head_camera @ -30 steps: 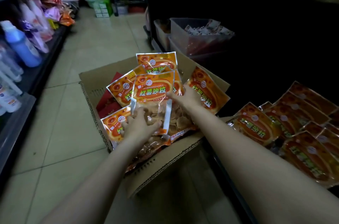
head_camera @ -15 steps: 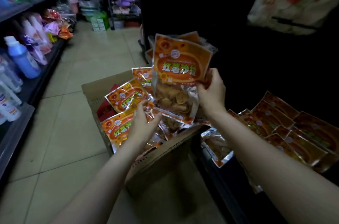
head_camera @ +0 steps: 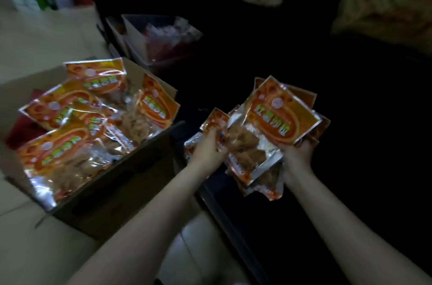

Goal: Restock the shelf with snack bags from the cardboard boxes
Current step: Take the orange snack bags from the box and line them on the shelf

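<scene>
Both hands grip a fanned stack of glossy orange foil snack bags (head_camera: 278, 126) over the dark shelf: left hand (head_camera: 208, 151) pinching one edge, right hand (head_camera: 297, 151) closed beneath; light, slippery, brittle contents, best held by sealed edges, beside the brown cardboard box (head_camera: 121, 182)

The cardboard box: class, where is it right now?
In the head view, the cardboard box sits on the floor at left, beside the left hand, with snack bags inside.

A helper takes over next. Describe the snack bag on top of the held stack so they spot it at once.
Start at the open cardboard box on the floor and look right, over the dark shelf, where both hands hold a stack. The top snack bag spans from the left hand to the right hand. Unlike its neighbours, its whole orange front shows, tilted, with nothing over it.
</scene>
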